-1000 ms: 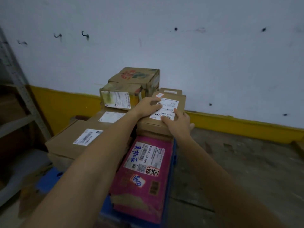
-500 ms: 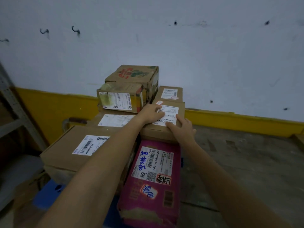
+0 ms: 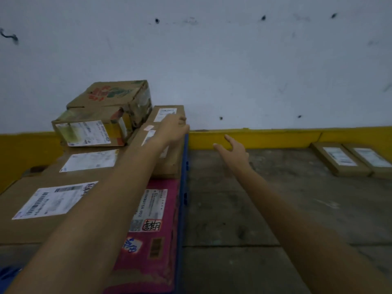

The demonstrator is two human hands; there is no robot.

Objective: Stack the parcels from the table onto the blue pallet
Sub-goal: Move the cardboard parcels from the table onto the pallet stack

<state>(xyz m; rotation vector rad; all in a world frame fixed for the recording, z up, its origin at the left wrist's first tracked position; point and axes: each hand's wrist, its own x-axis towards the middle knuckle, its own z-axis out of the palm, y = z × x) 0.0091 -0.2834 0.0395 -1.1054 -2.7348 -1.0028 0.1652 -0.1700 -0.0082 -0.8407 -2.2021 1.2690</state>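
Several parcels are stacked on the blue pallet [image 3: 185, 187] at the left. A flat brown parcel [image 3: 169, 162] lies on top of a pink box [image 3: 157, 230]. My left hand [image 3: 174, 128] rests on the far end of that brown parcel, fingers loosely spread over its top. My right hand [image 3: 233, 151] hovers open over the floor to the right of the pallet, holding nothing. Behind, a printed carton [image 3: 110, 96] sits on a labelled box [image 3: 89, 130], and large flat cartons [image 3: 48, 200] fill the left.
A white wall with a yellow base band [image 3: 265, 136] runs behind. Concrete floor [image 3: 275, 209] spreads to the right of the pallet. Two flat brown parcels [image 3: 339, 160] with white labels lie on the floor at the far right by the wall.
The brown parcel has been set down on the pink box. My right hand has let go and moved right, off the pallet. The view has swung to the right.
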